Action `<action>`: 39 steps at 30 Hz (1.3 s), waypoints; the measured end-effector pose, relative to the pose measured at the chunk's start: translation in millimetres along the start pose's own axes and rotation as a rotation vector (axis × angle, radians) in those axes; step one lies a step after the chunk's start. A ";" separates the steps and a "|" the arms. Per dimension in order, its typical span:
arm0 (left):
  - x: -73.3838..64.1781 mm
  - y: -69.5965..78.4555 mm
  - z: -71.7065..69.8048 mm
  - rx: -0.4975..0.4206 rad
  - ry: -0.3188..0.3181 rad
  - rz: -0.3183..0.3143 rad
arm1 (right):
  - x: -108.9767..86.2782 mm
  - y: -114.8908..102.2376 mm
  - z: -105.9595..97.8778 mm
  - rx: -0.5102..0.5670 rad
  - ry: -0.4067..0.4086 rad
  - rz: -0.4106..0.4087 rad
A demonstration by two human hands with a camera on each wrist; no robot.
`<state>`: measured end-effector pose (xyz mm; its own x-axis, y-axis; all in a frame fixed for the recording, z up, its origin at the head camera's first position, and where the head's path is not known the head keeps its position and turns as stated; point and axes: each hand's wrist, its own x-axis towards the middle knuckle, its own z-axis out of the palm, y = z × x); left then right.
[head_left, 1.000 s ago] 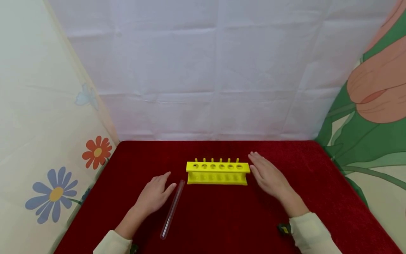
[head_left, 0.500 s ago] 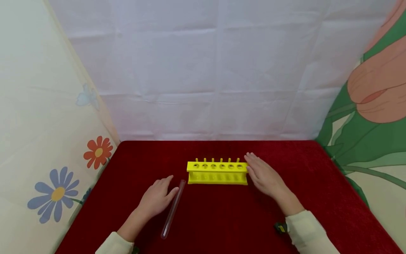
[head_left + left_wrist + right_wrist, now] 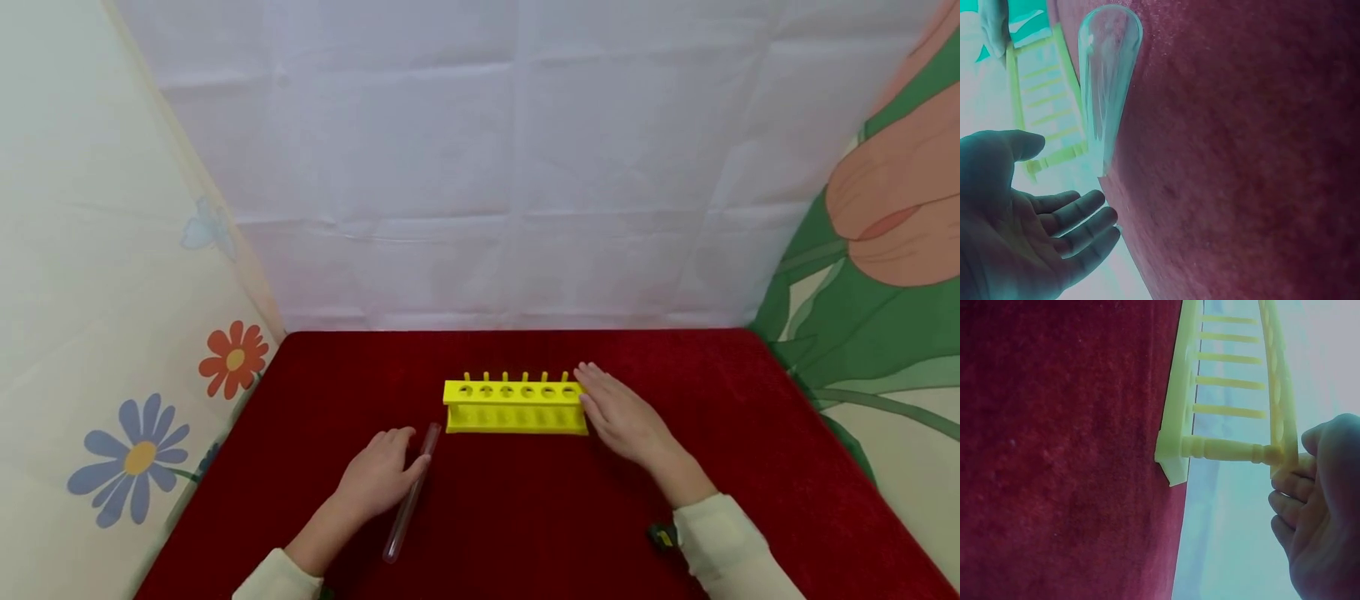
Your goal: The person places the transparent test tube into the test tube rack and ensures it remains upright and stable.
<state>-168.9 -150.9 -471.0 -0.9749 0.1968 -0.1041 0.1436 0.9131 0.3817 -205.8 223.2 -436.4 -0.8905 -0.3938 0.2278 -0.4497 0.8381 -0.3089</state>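
A clear test tube (image 3: 405,517) lies slanted on the red cloth, its rounded end toward me. My left hand (image 3: 378,475) is beside it, the thumb over the tube in the head view. In the left wrist view the fingers (image 3: 1088,212) are loosely bent, with the palm bare and the test tube (image 3: 1107,75) beyond the fingertips. A yellow test tube rack (image 3: 513,408) with a row of holes and upright pegs stands at mid-table. My right hand (image 3: 618,417) touches its right end, fingers extended; in the right wrist view the fingertips meet the rack's top plate (image 3: 1279,387).
Red velvet cloth (image 3: 510,517) covers the table. A white sheet (image 3: 405,167) hangs behind it, and flower-printed panels (image 3: 82,292) stand at both sides. A small dark object (image 3: 662,536) with a yellow mark is at the right cuff.
My left hand has moved right and slightly toward me, its thumb now over the test tube. The right hand has shifted left onto the rack's end.
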 end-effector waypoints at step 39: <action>4.8 13.7 15.3 0.001 -0.126 -0.116 | 3.2 4.1 6.7 -0.011 -0.070 0.038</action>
<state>-169.0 -132.0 -480.4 -0.9558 0.1330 -0.2622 0.0312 0.9326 0.3595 -210.9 222.9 -443.1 -0.9096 -0.3870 0.1513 -0.4154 0.8565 -0.3062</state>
